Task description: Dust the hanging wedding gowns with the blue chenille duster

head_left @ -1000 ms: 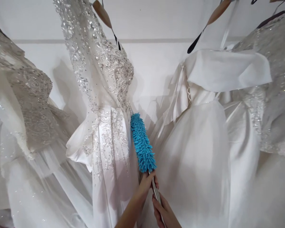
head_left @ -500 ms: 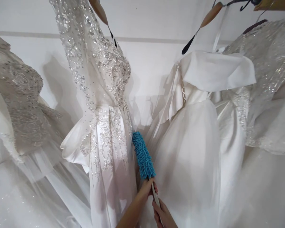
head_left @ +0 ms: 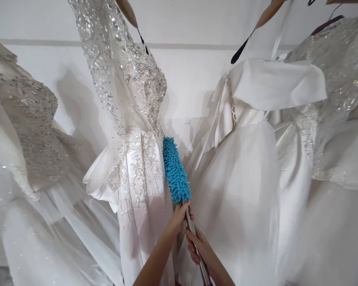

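Note:
Both my hands are closed round the metal handle of a blue microfibre duster (head_left: 176,171). My left hand (head_left: 180,214) grips it just below the fluffy head. Lower on the handle is my right hand (head_left: 197,246), fingers wrapped about it. The duster tilts up and to the left, its head against or very close to the right side of a beaded white wedding dress (head_left: 141,159). To the right of the duster hangs an off-shoulder white gown (head_left: 244,159) with a full skirt.
A sparkling gown (head_left: 35,131) hangs at the far left, and another beaded gown (head_left: 343,67) at the far right. Hangers (head_left: 256,28) hold the dresses in front of a white wall (head_left: 191,79). Full skirts crowd both sides of my arms.
The duster and both hands have moved up and slightly left along the beaded dress. The view has shifted a little, and both hands keep their hold on the handle.

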Demonstrator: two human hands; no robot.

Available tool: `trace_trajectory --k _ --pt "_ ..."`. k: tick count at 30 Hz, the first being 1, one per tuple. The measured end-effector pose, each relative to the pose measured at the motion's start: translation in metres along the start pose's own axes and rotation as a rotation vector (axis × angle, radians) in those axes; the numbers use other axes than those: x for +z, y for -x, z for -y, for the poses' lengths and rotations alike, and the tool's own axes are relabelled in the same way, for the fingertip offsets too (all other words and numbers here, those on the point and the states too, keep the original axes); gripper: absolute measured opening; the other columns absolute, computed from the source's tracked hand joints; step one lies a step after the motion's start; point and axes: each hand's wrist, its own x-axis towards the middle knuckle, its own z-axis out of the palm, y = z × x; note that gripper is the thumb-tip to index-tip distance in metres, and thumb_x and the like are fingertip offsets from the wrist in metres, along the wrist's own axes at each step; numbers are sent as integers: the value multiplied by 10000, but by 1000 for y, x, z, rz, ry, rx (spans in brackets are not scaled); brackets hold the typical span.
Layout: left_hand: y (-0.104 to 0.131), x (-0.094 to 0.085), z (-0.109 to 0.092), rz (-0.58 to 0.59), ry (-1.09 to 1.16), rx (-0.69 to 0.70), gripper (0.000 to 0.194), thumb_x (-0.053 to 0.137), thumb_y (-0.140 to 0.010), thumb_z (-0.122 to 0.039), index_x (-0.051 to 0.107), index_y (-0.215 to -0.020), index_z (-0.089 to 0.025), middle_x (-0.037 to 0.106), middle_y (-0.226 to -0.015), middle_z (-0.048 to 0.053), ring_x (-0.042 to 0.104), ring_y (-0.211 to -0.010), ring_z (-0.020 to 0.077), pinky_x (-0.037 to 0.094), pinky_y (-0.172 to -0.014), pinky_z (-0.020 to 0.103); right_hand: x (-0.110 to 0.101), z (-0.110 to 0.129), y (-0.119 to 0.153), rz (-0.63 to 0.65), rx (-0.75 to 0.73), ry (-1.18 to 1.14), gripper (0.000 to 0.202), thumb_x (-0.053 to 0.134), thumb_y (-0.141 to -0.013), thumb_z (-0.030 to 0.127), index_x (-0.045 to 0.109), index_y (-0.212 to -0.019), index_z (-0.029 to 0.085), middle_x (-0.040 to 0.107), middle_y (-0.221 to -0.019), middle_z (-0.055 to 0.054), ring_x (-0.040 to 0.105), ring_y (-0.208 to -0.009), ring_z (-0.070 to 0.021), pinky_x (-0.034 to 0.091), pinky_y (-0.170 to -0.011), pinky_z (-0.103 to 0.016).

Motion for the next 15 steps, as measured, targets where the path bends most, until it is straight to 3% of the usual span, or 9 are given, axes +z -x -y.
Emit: trace_trajectory --k 10,13,15 --pt "-21 -10 94 -22 47 -194 392 638 -648 -559 476 -609 -204 494 -499 -43 471 -443 97 365 -475 245 -31 -58 3 -170 82 85 653 651 -585 742 455 -914 213 441 -375 154 292 -210 -47 203 -230 -175" --pt "-19 -7 102 -26 31 -261 373 631 -665 -525 469 -577 -201 493 -481 -36 474 -444 97 374 -486 244 -35 -61 8 -212 104 95 641 644 -542 771 447 -815 225 428 -365 148 286 -207 -42 206 -229 -175" --pt "-16 0 94 -8 18 -253 373 621 -678 -527 471 -580 -199 498 -486 -34 480 -453 97 386 -499 245 -36 -55 11 -213 90 93 614 647 -553 766 434 -770 232 426 -368 147 286 -206 -34 207 -228 -168"
